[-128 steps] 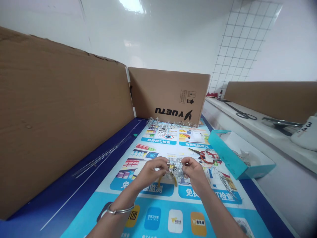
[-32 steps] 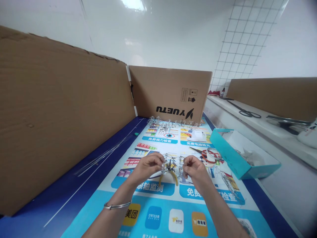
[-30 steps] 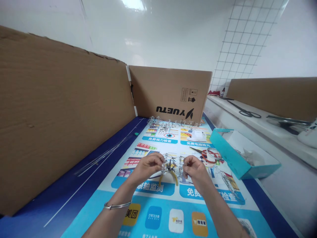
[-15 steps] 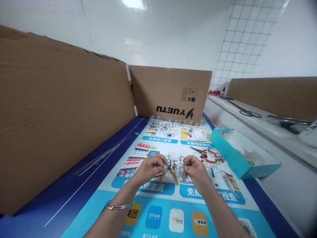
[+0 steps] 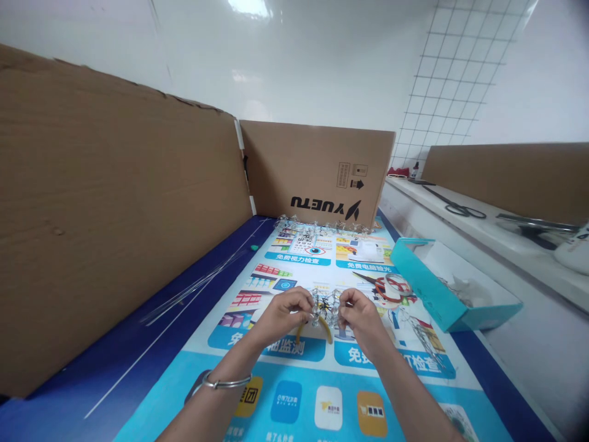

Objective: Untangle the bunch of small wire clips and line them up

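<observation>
My left hand is closed in a pinch on the left side of a silvery bent-wire piece. Opposite it, my right hand pinches the right side of the wirework, thumb against forefinger. Whether the two sides are one joined piece I cannot tell. Just beneath lies a pair of pliers with yellow handles, spread apart on the printed sheet. Their dark head shows between my hands, partly covered by the wire.
To the right stands a turquoise box with wire bits inside. Scissors with red handles and loose bent wires lie nearby. Straight wires rest at left. More wirework lines the cardboard panel.
My left hand has shifted slightly to the right, closer to my right hand. The right hand stays nearly in place, still pinching.
</observation>
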The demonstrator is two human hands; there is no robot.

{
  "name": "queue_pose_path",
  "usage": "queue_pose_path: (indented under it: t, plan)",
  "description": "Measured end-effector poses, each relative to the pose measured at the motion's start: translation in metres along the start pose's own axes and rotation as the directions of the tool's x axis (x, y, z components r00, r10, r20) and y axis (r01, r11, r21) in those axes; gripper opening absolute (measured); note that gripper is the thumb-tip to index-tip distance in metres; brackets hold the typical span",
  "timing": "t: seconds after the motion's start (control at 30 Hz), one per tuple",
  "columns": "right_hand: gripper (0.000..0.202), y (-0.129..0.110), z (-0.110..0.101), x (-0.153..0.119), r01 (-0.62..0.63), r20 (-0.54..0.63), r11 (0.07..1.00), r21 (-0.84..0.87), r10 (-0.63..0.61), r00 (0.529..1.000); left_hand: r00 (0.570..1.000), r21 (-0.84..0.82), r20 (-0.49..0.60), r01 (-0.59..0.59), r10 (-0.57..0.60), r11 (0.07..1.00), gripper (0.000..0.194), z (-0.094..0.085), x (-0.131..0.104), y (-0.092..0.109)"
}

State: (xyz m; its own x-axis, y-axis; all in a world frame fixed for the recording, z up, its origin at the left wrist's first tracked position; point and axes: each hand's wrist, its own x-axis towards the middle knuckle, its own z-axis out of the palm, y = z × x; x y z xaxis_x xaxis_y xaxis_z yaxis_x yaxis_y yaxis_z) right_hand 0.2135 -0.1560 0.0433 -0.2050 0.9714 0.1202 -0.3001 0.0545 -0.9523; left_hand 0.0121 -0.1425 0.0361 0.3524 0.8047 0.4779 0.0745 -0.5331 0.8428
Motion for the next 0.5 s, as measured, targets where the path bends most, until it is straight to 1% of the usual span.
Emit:
queue_pose_path:
  t: [0.23,0.33,0.5]
  plan:
    - [0.016,0.0,0.001,0.0,0.004,0.006,1.0,0.008,-0.004,1.0,1.0,-0.041,-0.008,0.005,-0.005,0.999,0.007,-0.001,-0.001,-0.003]
    - [0.017,-0.003,-0.005,0.001,-0.009,0.02,1.0,0.013,0.009,1.0,1.0,-0.085,-0.011,0.003,-0.004,0.996,0.007,-0.006,-0.001,-0.003]
    - [0.015,-0.013,-0.017,-0.001,-0.017,0.086,0.999,0.032,0.015,0.996,1.0,-0.176,-0.002,-0.022,0.022,0.984,0.007,-0.016,0.0,0.0]
